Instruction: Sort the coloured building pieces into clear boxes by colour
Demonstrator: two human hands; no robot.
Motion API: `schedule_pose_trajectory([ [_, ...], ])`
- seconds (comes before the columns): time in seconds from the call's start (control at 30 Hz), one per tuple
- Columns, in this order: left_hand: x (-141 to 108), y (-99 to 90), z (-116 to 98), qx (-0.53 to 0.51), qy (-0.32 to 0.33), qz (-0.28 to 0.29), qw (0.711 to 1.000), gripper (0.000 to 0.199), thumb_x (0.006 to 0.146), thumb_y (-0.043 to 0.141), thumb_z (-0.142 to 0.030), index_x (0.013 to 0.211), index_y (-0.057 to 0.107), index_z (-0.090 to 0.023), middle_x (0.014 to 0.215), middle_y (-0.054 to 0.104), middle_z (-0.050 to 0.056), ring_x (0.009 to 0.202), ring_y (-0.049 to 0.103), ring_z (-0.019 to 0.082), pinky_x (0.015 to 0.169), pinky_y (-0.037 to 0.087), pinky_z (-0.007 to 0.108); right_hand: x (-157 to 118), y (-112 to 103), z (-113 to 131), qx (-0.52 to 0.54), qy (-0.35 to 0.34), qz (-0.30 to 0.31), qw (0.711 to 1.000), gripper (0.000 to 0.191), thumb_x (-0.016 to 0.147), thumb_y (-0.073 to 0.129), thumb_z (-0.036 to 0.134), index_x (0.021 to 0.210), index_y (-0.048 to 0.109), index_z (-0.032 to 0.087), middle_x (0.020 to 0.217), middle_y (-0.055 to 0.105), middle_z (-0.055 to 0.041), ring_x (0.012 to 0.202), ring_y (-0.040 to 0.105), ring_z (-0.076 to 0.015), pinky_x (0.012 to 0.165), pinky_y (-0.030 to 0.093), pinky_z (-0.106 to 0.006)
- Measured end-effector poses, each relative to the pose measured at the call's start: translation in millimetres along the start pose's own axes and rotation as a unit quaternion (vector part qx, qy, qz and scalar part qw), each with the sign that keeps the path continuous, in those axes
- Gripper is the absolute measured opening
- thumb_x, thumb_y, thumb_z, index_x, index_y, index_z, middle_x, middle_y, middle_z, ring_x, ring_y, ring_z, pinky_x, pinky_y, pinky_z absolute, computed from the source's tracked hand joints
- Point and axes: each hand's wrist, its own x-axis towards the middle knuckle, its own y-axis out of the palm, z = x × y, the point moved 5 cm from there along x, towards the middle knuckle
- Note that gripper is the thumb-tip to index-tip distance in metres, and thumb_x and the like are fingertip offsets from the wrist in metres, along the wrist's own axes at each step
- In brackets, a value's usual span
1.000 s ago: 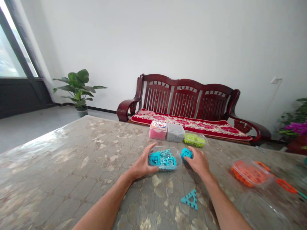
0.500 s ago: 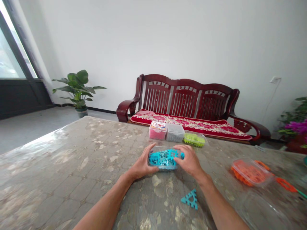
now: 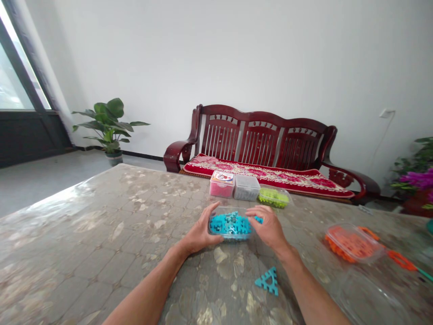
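Note:
A clear plastic box (image 3: 232,238) filled with blue toothed plastic building pieces (image 3: 230,223) stands on the table before me. My left hand (image 3: 200,231) grips its left end, thumb along the near side and fingers at the far side. At the right end, my right hand (image 3: 269,226) has its fingers closed on a blue building piece (image 3: 259,220), which is mostly covered by them. Closer to me, between my forearms, a blue triangular piece (image 3: 268,281) with toothed edges lies flat on the tabletop.
Behind the box stand a pink-filled box (image 3: 222,185), a grey box (image 3: 246,188) and a tub of yellow-green pieces (image 3: 274,197). To the right are a tub of orange pieces (image 3: 353,243), loose orange pieces (image 3: 402,260) and a clear lid (image 3: 372,298). A wooden bench (image 3: 260,135) stands beyond the table.
My right hand's fingers have drawn together and lifted slightly at the box's right end, and the square blue piece under them no longer lies flat on top. My left hand stays put.

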Motion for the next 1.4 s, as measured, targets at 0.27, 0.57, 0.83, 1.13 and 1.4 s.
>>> schedule_pose_trajectory([
  [0.27, 0, -0.6, -2, -0.002, 0.003, -0.002, 1.0, 0.099, 0.068, 0.079, -0.036, 0.151, 0.027, -0.021, 0.154, 0.033, 0.016, 0.136, 0.043, 0.037, 0.113, 0.037, 0.054, -4, -21, -62, -0.123, 0.13, 0.061, 0.982, 0.054, 0.072, 0.064, 0.029, 0.124, 0.067, 0.016, 0.123, 0.07, -0.0122, 0.115, 0.062, -0.03, 0.102, 0.044, -0.042],
  [0.57, -1, 0.1, 0, -0.008, -0.017, 0.0, 1.0, 0.101, 0.067, 0.079, -0.035, 0.151, 0.026, -0.021, 0.153, 0.033, 0.017, 0.136, 0.043, 0.038, 0.112, 0.038, 0.053, -10, -10, -64, -0.207, 0.148, 0.105, 0.961, 0.051, 0.077, 0.063, 0.029, 0.127, 0.065, 0.02, 0.123, 0.07, -0.0104, 0.114, 0.061, -0.0304, 0.098, 0.045, -0.041],
  [0.83, -1, -0.5, -1, -0.009, -0.01, -0.002, 1.0, 0.101, 0.067, 0.08, -0.038, 0.151, 0.027, -0.021, 0.153, 0.032, 0.017, 0.136, 0.043, 0.038, 0.112, 0.038, 0.052, -2, -21, -54, -0.17, 0.121, 0.019, 0.978, 0.053, 0.073, 0.066, 0.028, 0.126, 0.064, 0.018, 0.12, 0.07, -0.0102, 0.11, 0.061, -0.0294, 0.099, 0.045, -0.042],
  [1.13, 0, 0.7, 1, -0.003, 0.009, -0.005, 1.0, 0.101, 0.068, 0.08, -0.039, 0.151, 0.026, -0.021, 0.154, 0.03, 0.017, 0.136, 0.043, 0.036, 0.112, 0.038, 0.053, 11, -2, 44, -0.026, -0.008, 0.041, 0.999, 0.049, 0.071, 0.069, 0.02, 0.12, 0.067, 0.024, 0.119, 0.071, -0.0056, 0.109, 0.059, -0.0256, 0.099, 0.044, -0.041],
  [1.4, 1, 1.0, -2, 0.013, 0.023, -0.011, 1.0, 0.1, 0.066, 0.08, -0.033, 0.15, 0.027, -0.018, 0.151, 0.034, 0.017, 0.134, 0.044, 0.037, 0.114, 0.036, 0.054, 19, 33, 63, 0.019, -0.037, 0.135, 0.99, 0.03, 0.073, 0.07, 0.015, 0.101, 0.074, 0.024, 0.108, 0.073, -0.0035, 0.104, 0.061, -0.0224, 0.095, 0.044, -0.036],
])
